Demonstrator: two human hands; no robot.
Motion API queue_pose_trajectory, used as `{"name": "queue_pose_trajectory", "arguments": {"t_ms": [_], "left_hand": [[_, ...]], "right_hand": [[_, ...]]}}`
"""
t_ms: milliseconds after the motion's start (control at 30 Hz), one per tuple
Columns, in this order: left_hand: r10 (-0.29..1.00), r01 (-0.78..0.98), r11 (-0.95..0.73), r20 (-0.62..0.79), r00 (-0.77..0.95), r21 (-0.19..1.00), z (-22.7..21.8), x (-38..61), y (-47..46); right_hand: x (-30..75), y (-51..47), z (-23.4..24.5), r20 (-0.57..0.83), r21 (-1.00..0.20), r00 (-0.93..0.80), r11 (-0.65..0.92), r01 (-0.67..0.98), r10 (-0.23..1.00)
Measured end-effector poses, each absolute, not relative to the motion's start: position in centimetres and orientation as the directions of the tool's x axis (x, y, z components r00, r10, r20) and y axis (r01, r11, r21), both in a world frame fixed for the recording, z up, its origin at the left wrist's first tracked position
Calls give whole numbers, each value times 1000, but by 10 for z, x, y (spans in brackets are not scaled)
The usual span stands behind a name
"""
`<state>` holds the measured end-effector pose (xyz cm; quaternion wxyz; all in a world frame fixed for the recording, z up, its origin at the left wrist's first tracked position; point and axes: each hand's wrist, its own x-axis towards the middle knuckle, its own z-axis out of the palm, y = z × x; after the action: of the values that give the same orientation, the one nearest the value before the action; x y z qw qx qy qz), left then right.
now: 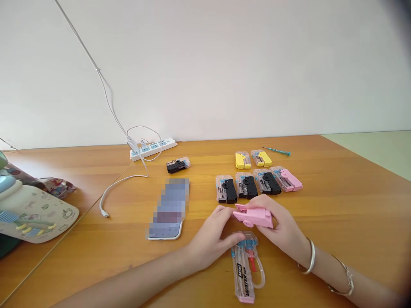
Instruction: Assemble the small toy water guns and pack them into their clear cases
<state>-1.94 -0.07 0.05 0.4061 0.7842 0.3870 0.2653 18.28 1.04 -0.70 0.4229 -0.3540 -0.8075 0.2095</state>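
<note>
My right hand (278, 220) is closed around a pink plastic casing piece (253, 217), holding it tilted above the table. Thumb and fingers apart, my left hand (213, 237) reaches toward the same piece. Its fingertips are at the casing's left edge; whether they press on it I cannot tell. The left thumb touches the top end of a clear toy water gun (243, 269), marked "MINI WATER GUN". That gun has a pink base, a red trigger-like part, blue inner parts and a clear loop, and lies close in front of me.
Behind my hands are several folded mini water guns: black (227, 189), yellow (243, 160) and pink (287, 179). Another black one (178, 165) lies farther left. Around them are a teal screwdriver (278, 151), a phone (170, 209), a power strip (153, 149), a white cable (123, 176) and a patterned bag (38, 209).
</note>
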Motion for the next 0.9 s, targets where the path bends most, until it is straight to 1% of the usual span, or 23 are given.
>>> {"name": "queue_pose_trajectory", "arguments": {"t_ms": [67,100,133,200,333,533,700,900], "left_hand": [[830,338,-337,109,546,879,0,-20,-1],[831,308,-326,116,544,893,1,-20,-1],[829,278,-320,125,544,906,1,-20,-1],[826,218,-316,155,542,923,3,-20,-1],[829,142,-304,188,526,942,4,-21,-2],[846,183,-290,162,508,939,0,-20,1],[849,215,-315,174,498,925,1,-20,2],[866,173,-287,178,467,942,1,-21,3]], "right_hand": [[183,7,-7,612,-415,-510,794,444,605],[183,6,-8,627,-315,-557,831,458,544],[183,5,-8,628,-240,-593,850,469,504],[182,3,-8,619,-169,-626,858,485,476],[180,3,-9,589,-159,-656,863,479,472],[180,3,-10,545,-233,-688,875,425,479],[179,3,-6,576,-279,-642,860,428,507],[177,1,-2,645,-226,-577,846,483,501]]}}
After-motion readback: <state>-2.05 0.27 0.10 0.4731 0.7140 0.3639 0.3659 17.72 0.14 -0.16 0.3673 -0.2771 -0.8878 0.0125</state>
